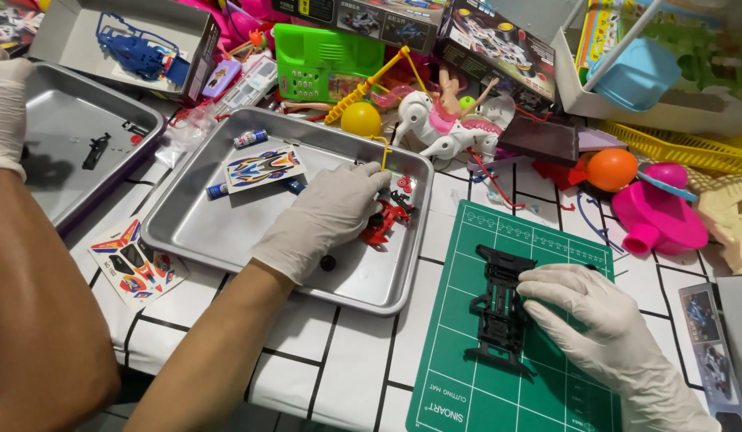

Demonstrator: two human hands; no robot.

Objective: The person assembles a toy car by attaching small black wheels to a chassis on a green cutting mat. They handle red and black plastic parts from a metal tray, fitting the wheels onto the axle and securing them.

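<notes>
Gloved hands at a cluttered bench.
Left hand [327, 218] reaches, fingers loosely spread, into the metal tray [227, 232] over red parts [384, 222]; right hand [599, 320] presses the black chassis [499, 308] onto the green mat [467, 384] near the bench's front edge.

Single head-worn camera, looking steeply down and forward over worktop [339, 368] from close above. Person's forearms enter from bottom edge; toy clutter fills far edge. No second view.

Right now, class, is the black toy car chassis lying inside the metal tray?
No: the black chassis lies on the green cutting mat, steadied by the right hand, outside the metal tray.
</notes>
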